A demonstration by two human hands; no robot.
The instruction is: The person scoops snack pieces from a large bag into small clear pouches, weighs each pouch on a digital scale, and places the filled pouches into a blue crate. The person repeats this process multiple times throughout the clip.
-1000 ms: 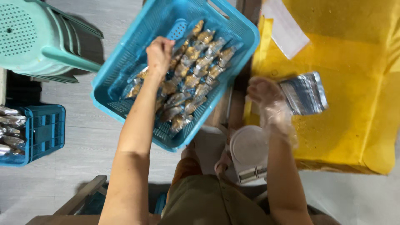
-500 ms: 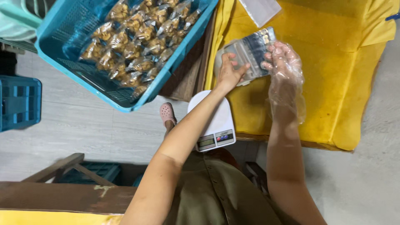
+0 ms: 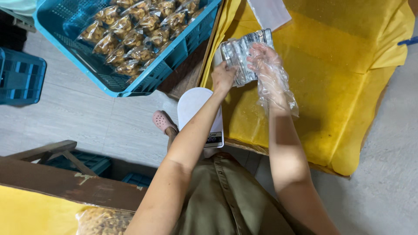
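Note:
A stack of clear and silver empty pouches [image 3: 241, 54] is held over the yellow-covered table [image 3: 331, 82]. My left hand [image 3: 223, 78], bare, grips the stack's lower left edge. My right hand [image 3: 266, 65], inside a loose clear plastic glove, rests its fingers on the stack's front from the right. A white kitchen scale [image 3: 198, 113] lies just below my left hand at the table's near edge. The teal basket [image 3: 143, 82] with several bagged brown snacks [image 3: 130, 35] sits to the upper left, away from both hands.
A white flat packet [image 3: 270, 13] lies on the yellow cover at the top. A blue crate [image 3: 19, 78] stands on the grey floor at left. A brown wooden bench [image 3: 65, 182] and a bag of loose snacks [image 3: 102, 222] are at the bottom left. A pink shoe [image 3: 163, 122] shows beside the scale.
My left hand left the basket and came across to the pouch stack. Both hands now hold it, and the stack has shifted a little left and up over the table.

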